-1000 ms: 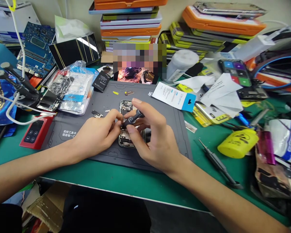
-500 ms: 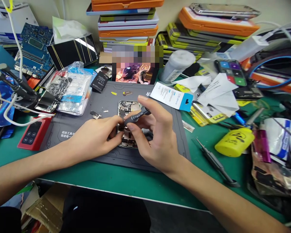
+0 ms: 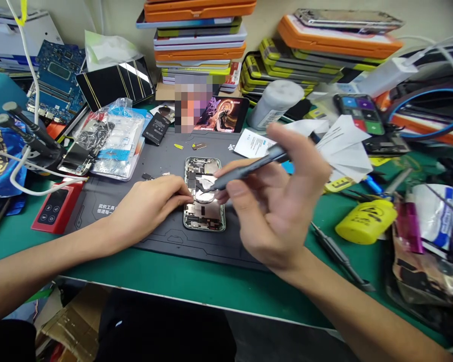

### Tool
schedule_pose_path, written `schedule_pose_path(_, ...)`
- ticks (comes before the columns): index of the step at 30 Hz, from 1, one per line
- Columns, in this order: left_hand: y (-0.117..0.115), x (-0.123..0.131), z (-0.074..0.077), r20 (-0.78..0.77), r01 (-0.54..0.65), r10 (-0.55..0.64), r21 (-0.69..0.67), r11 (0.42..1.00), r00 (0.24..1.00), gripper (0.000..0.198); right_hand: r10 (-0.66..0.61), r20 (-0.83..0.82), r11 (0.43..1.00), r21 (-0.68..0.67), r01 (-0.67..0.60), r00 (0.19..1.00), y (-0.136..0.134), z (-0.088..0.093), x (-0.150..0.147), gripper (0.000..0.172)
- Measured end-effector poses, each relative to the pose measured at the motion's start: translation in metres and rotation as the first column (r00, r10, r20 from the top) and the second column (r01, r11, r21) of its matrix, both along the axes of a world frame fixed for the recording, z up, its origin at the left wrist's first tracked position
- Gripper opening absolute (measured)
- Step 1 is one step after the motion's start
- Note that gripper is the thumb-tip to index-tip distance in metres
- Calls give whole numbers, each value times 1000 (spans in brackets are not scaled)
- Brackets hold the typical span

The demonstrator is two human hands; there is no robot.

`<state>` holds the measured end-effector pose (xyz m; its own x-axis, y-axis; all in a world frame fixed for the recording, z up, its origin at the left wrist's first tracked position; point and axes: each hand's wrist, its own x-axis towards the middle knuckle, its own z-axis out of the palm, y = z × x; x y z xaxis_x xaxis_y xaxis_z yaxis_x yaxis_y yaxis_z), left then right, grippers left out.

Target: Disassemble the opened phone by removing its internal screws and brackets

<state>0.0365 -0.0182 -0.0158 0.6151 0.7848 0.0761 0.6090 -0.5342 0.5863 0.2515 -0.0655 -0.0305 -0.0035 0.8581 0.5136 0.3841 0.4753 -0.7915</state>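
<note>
Beneath the open phone (image 3: 204, 208) lies the mat (image 3: 162, 156). At the phone's left edge, the left hand's (image 3: 149, 207) fingers bunch, on what I cannot tell; over its right side, the right hand's (image 3: 281, 211) grip a screwdriver (image 3: 247, 168). Brace the phone; guide the tip lightly.

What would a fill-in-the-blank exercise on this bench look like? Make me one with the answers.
The right hand holds a gray ____.
The opened phone has the left hand at its ____ side.
The small box with round buttons is ____.
The circuit board at the back left is ____.
Missing words: screwdriver; left; red; blue.
</note>
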Motion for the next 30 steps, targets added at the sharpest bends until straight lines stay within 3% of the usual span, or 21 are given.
schedule_pose_path(3, -1, 2, 3, 34, -51, 52, -48, 998, 998, 15, -126, -20, 989, 71, 127, 992, 7, 10, 11, 59)
schedule_pose_path(6, -2, 4, 6, 49, -97, 103, -112, 989, 993, 20, -239, 81, 967, 107, 230, 968, 19, 17, 27, 58)
schedule_pose_path(9, -3, 5, 6, 21, -103, 107, -137, 985, 994, 26, -209, 219, 974, -41, 223, 953, 31, 20, 44, 55)
schedule_pose_path(12, -5, 7, 5, -52, -83, 78, -95, 992, 996, 31, -217, 367, 959, -95, 269, 905, 38, 21, 54, 52)
schedule_pose_path(16, -7, 7, 0, -134, -29, 41, 93, 995, 990, 38, -207, 608, 929, -123, 348, 766, 41, 19, 55, 52)
schedule_pose_path(20, -6, 5, -4, -141, 85, -52, 244, 966, 989, 40, -181, 718, 932, -95, 351, 673, 43, 12, 54, 49)
schedule_pose_path(26, -5, 6, -3, -179, 77, -37, 224, 971, 983, 34, -182, 836, 885, -89, 456, 517, 43, 12, 68, 59)
schedule_pose_path(30, -3, 7, -2, -204, 57, -25, 152, 987, 979, 24, -149, 865, 897, -87, 434, 480, 44, 9, 80, 43)
